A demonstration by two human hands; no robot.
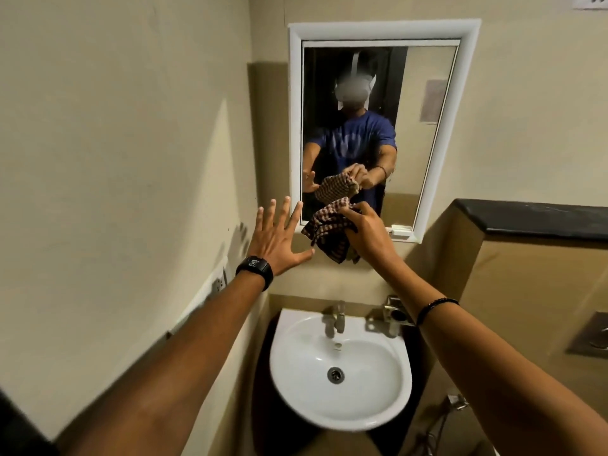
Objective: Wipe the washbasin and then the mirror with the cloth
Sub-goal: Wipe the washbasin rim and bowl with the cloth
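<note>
A white-framed mirror (424, 103) hangs on the beige wall above a white washbasin (296, 383). My right hand (368, 233) grips a bunched red-and-white checked cloth (329, 230) in front of the mirror's bottom left corner. My left hand (274, 236) is raised beside it with fingers spread straight, just left of the mirror frame, holding nothing. The glass reflects both hands, the cloth and the person.
A chrome tap (336, 319) stands at the basin's back rim, with a metal fitting (393, 315) to its right. A black-topped ledge (539, 218) juts out at right. A wall socket (218, 284) sits at left. A hose fitting (455, 401) hangs low right.
</note>
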